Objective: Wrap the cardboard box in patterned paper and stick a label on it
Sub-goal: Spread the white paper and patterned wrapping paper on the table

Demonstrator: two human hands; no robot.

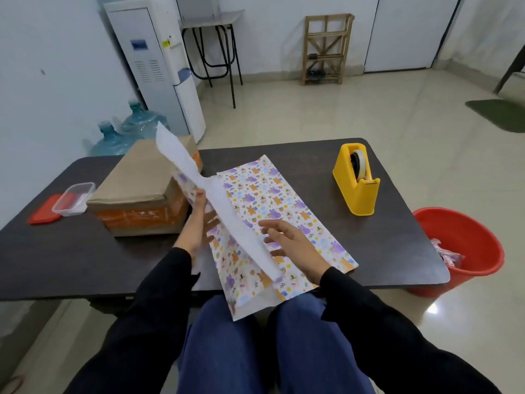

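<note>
The cardboard box [136, 183], brown with orange tape round its sides, stands on the left of the dark table [298, 155]. To its right lies the patterned paper [272, 200], folded and printed with purple and orange animals; its near end hangs over the table's front edge. One flap of it stands up, white side showing, along the fold. My left hand [200, 220] holds that raised flap from the left, fingers spread against it. My right hand [289, 240] rests flat on the printed paper with straight fingers. No label is in view.
A yellow tape dispenser [356, 182] stands on the table's right. A clear plastic tub [74, 199] and its red lid [45, 210] lie at the far left. A red bucket [466, 251] sits on the floor at the right. My knees are under the front edge.
</note>
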